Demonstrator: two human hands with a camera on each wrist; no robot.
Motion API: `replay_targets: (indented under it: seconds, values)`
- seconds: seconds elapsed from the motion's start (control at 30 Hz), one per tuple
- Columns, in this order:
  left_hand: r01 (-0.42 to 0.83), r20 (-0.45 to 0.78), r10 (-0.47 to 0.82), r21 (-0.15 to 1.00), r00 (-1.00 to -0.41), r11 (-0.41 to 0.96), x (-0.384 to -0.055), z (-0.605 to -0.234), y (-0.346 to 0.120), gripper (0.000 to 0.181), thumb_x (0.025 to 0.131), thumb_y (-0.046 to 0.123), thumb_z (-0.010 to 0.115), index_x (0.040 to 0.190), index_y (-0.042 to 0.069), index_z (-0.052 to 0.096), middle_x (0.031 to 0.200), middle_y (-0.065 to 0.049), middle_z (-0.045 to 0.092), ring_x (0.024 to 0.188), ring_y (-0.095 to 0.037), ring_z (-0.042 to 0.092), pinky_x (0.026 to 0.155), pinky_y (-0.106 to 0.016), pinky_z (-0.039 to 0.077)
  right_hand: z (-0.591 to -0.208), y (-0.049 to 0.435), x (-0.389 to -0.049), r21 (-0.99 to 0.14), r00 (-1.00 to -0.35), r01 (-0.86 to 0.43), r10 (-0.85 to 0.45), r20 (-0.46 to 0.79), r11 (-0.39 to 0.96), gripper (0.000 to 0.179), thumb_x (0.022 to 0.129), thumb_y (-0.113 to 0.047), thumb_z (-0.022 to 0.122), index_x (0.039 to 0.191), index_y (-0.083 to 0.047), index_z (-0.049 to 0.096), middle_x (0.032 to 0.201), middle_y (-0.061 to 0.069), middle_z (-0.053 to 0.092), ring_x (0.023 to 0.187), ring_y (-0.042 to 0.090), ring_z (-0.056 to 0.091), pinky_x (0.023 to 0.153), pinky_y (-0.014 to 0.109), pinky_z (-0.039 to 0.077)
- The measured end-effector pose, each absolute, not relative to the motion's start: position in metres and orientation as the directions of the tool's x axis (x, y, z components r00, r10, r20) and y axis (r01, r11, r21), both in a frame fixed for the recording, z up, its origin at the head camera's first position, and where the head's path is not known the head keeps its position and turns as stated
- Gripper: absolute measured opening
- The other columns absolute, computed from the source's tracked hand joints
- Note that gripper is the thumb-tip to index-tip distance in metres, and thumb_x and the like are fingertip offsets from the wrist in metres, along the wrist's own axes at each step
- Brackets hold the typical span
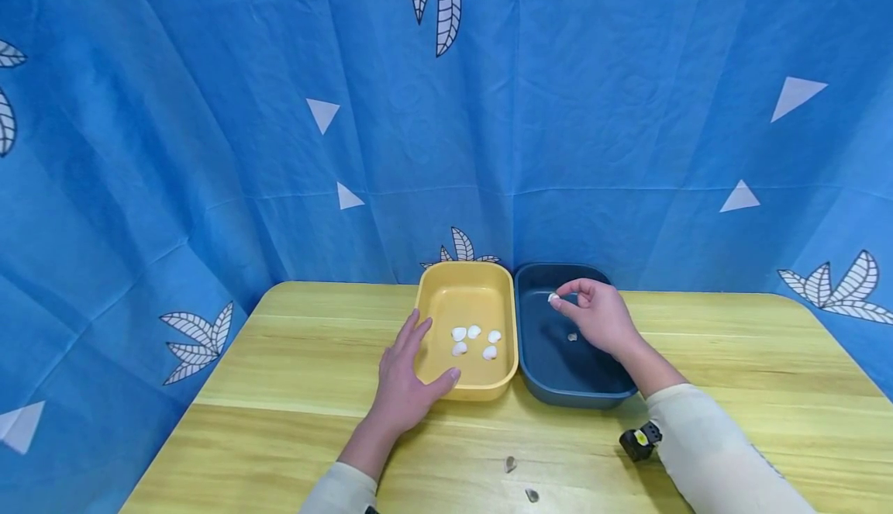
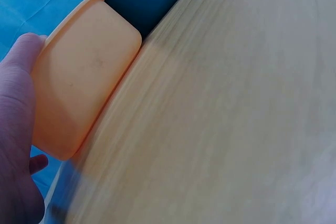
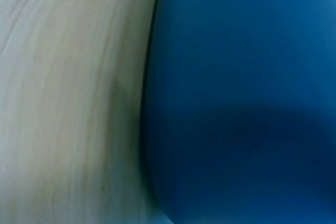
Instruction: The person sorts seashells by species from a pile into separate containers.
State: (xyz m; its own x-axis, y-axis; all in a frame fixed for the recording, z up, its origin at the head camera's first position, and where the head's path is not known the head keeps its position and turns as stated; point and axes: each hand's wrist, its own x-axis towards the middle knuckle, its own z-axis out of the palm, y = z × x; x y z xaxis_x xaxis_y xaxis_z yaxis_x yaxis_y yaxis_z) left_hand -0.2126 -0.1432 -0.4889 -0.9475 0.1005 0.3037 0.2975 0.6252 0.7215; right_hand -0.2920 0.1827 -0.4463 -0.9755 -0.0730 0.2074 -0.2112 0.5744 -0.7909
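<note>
My right hand (image 1: 600, 316) pinches a small white shell (image 1: 553, 298) between thumb and fingertips, above the dark blue bin (image 1: 579, 400). Inside that bin lies one small greyish shell (image 1: 572, 337). Several white shells (image 1: 491, 352) lie spread on the floor of the yellow bin (image 1: 466, 394), which stands against the blue one. At the yellow bin's near left corner rests my left hand (image 1: 406, 384), fingers extended along the left rim and thumb over the front. In the left wrist view the thumb (image 2: 23, 53) lies by the rim. The right wrist view shows no hand, only the blue bin's side (image 3: 236, 98).
Two small grey-brown shells (image 1: 510, 464) lie on the wooden table (image 1: 300, 374) in front of the bins. A blue patterned curtain (image 1: 432, 134) hangs right behind the bins. A black wrist camera (image 1: 639, 442) sits by the right sleeve.
</note>
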Motion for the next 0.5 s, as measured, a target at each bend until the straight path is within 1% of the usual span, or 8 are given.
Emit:
replay_targets:
  seconds: [0.13, 0.23, 0.37, 0.5]
  values:
    - [0.298, 0.305, 0.100, 0.722, -0.947, 0.624, -0.2125, -0.4888, -0.1431, 0.086, 0.082, 0.051, 0.075, 0.153, 0.016, 0.041, 0.164, 0.008, 0.017, 0.145, -0.028, 0.027, 0.114, -0.061, 0.007, -0.4451, 0.1822, -0.2916, -0.793, -0.981, -0.188, -0.076, 0.178, 0.579, 0.028, 0.094, -0.031, 0.073, 0.107, -0.007, 0.069, 0.057, 0.000, 0.032, 0.046, 0.025, 0.039, 0.045, 0.031, 0.031]
    - [0.297, 0.304, 0.099, 0.721, -0.947, 0.626, -0.2128, -0.4891, -0.1429, 0.087, 0.082, 0.052, 0.075, 0.153, 0.016, 0.041, 0.164, 0.009, 0.016, 0.145, -0.028, 0.027, 0.114, -0.060, 0.008, -0.4448, 0.1822, -0.2925, -0.781, -0.982, -0.185, -0.087, 0.166, 0.596, 0.027, 0.093, -0.027, 0.073, 0.110, -0.005, 0.070, 0.056, 0.001, 0.033, 0.046, 0.025, 0.040, 0.044, 0.031, 0.032]
    - [0.299, 0.309, 0.097, 0.717, -0.946, 0.629, -0.2136, -0.4895, -0.1430, 0.086, 0.082, 0.051, 0.076, 0.153, 0.016, 0.041, 0.164, 0.009, 0.016, 0.145, -0.028, 0.026, 0.114, -0.060, 0.008, -0.4454, 0.1825, -0.2944, -0.761, -0.979, -0.204, -0.109, 0.174, 0.615, 0.026, 0.093, -0.019, 0.074, 0.112, -0.002, 0.070, 0.055, 0.000, 0.032, 0.044, 0.024, 0.040, 0.044, 0.031, 0.032]
    - [0.302, 0.313, 0.098, 0.716, -0.945, 0.629, -0.2139, -0.4897, -0.1431, 0.086, 0.082, 0.051, 0.075, 0.153, 0.016, 0.041, 0.164, 0.009, 0.017, 0.145, -0.028, 0.027, 0.114, -0.061, 0.009, -0.4447, 0.1830, -0.2944, -0.763, -0.976, -0.218, -0.115, 0.186, 0.609, 0.025, 0.094, -0.018, 0.073, 0.111, -0.001, 0.070, 0.055, -0.001, 0.031, 0.044, 0.024, 0.039, 0.044, 0.031, 0.033]
